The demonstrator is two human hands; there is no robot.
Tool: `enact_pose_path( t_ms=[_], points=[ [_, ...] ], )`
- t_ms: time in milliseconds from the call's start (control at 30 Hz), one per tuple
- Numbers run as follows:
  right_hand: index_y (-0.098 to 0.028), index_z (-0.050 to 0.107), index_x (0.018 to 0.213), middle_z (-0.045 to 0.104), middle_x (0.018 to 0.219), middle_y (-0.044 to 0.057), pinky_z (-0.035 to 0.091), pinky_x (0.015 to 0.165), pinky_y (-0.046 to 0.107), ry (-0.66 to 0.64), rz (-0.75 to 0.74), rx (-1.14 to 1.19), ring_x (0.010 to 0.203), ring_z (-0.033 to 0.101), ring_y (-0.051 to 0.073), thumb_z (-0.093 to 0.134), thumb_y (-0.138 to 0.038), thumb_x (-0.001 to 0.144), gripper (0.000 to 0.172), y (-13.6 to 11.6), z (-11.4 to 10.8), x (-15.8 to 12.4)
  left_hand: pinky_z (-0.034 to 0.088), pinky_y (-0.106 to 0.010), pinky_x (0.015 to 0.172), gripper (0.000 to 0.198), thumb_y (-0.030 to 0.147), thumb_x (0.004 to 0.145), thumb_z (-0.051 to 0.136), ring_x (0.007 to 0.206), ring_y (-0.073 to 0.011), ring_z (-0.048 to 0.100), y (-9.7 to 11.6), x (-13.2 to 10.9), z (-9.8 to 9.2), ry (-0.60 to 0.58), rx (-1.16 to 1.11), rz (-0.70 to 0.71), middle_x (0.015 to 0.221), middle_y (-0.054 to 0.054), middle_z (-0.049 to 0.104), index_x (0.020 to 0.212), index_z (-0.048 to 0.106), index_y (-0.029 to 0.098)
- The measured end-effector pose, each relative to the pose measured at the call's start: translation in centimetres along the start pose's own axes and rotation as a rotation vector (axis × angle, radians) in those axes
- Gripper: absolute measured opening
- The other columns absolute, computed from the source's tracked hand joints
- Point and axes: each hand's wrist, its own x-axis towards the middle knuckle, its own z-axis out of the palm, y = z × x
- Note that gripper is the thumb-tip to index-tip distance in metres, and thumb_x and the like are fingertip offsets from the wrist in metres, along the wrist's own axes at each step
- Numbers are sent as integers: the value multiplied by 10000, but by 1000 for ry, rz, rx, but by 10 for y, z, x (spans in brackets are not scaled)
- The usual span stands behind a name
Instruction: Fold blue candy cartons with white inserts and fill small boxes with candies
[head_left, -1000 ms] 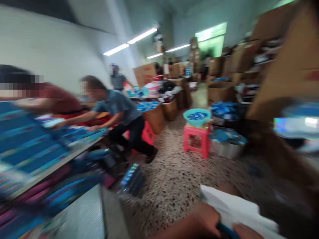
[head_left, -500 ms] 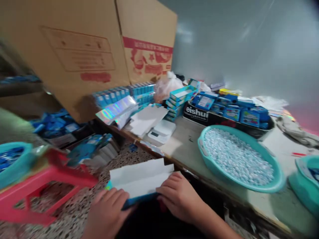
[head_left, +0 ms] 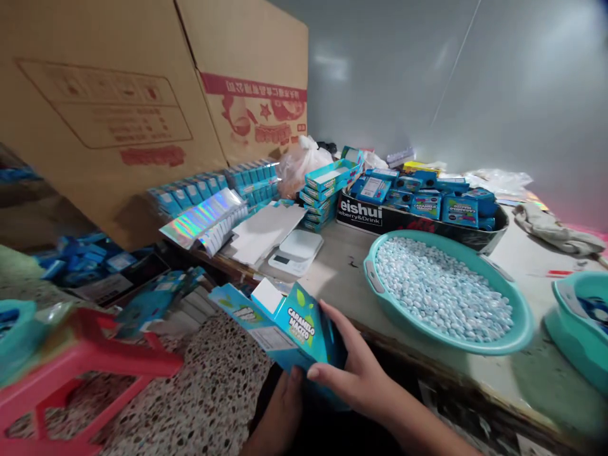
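A blue cardboard candy box, printed "CARAMELO MACIZO", is partly folded, with a flap sticking out to the left and a white inner flap showing. My right hand grips its right side, fingers behind the panel and thumb across the near face. Below the box my left hand holds the lower edge; most of its fingers are hidden. Past the box, at the table's near edge, lie a white digital scale and a stack of white card sheets.
A turquoise basin of wrapped candies stands on the table at right. Behind it is a black carton of blue packets. Stacked display trays and a large cardboard box stand farther back. A red stool is at lower left.
The flat card, which had its white side up between both hands, is now raised and folded with its printed side showing. My right hand has shifted to its side, my left hand underneath.
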Motion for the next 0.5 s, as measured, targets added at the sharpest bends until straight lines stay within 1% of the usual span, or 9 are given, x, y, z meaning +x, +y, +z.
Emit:
enact_pose_path(
  t_ms=[67,133,200,233,267,300,367,433,500],
  points=[
    [-201,443,1451,522,1458,167,397,1113,527,97,-24,-269,1335,499,362,820,-496,720,874,-1,-5,8,528,-472,1003,575,584,870,552,1185,-299,624,3,8,-2,94,38,65,1196,-140,675,1284,555,185],
    [-195,489,1411,591,1372,168,434,1051,536,99,-22,-516,1232,567,373,856,-398,675,847,0,-7,13,555,-450,942,614,499,866,598,1148,-280,636,12,13,-18,380,79,186,1242,-145,636,1373,442,190],
    [-205,492,1409,617,1340,157,450,1010,522,-27,-22,-684,1182,594,364,852,-347,678,827,2,-2,15,559,-398,896,491,377,868,621,1081,-247,650,27,10,-42,669,241,462,1189,-113,644,1308,490,206],
    [-214,484,1415,622,1334,149,451,1002,512,-104,-30,-736,1172,599,356,846,-340,686,823,6,3,15,542,-377,910,396,291,858,633,1053,-225,649,35,6,-54,735,381,661,1138,-81,658,1238,541,223],
    [-222,477,1419,627,1328,140,449,999,500,-181,-46,-771,1166,603,346,840,-346,694,820,10,9,14,524,-358,922,346,209,823,657,1007,-204,651,43,2,-64,716,552,895,1059,-45,672,1160,585,240],
    [-230,475,1415,640,1308,128,450,990,487,-242,-68,-801,1150,612,337,836,-359,696,815,16,17,13,504,-353,946,338,156,792,662,985,-194,650,49,-2,-72,612,735,1096,1010,-21,683,1111,614,253],
    [-222,484,1388,674,1235,107,469,942,455,-350,-138,-853,1066,645,316,845,-418,662,835,35,37,11,464,-353,998,380,151,788,624,1030,-197,647,52,-6,-80,325,1090,1301,1061,-10,714,1150,643,265],
    [-168,557,1255,715,1087,100,498,802,404,-427,-263,-943,905,678,300,870,-472,573,810,59,59,10,440,-338,1020,487,177,842,529,1128,-201,635,37,-3,-81,146,1367,1227,1249,-19,698,1320,597,244],
    [-157,563,1194,731,949,65,467,671,342,-352,-443,-1031,774,680,241,788,-414,720,584,85,82,11,443,-279,984,595,60,846,447,1032,-142,677,9,4,-80,161,1456,1053,1201,16,731,1392,555,268]
  ],
)
